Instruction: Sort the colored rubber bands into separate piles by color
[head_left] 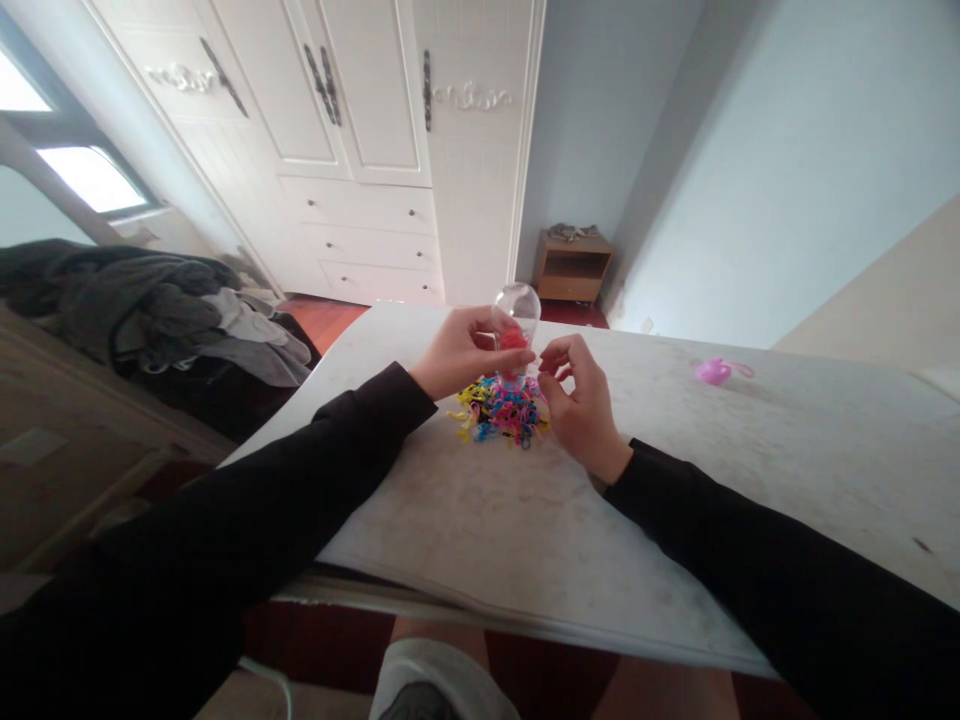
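Observation:
My left hand point(469, 348) is closed around a clear, bulb-shaped plastic container point(517, 300), its rounded end pointing up and away from me. Something red shows inside it. Below the container, on the table, lies a loose pile of small colourful elastic-looking loops point(501, 415) in yellow, blue, pink and black. Just to the right of the container's lower end, my right hand point(581, 400) has its fingers curled, thumb and fingertips close together. Anything between those fingertips is too small to make out.
The white table point(480, 520) has its near edge just above my knees. A pink, round object with a loop point(714, 371) lies at the table's right. Beyond stand a white wardrobe point(360, 235) and a small wooden cabinet point(574, 262). Dark clothes point(165, 310) are heaped at left.

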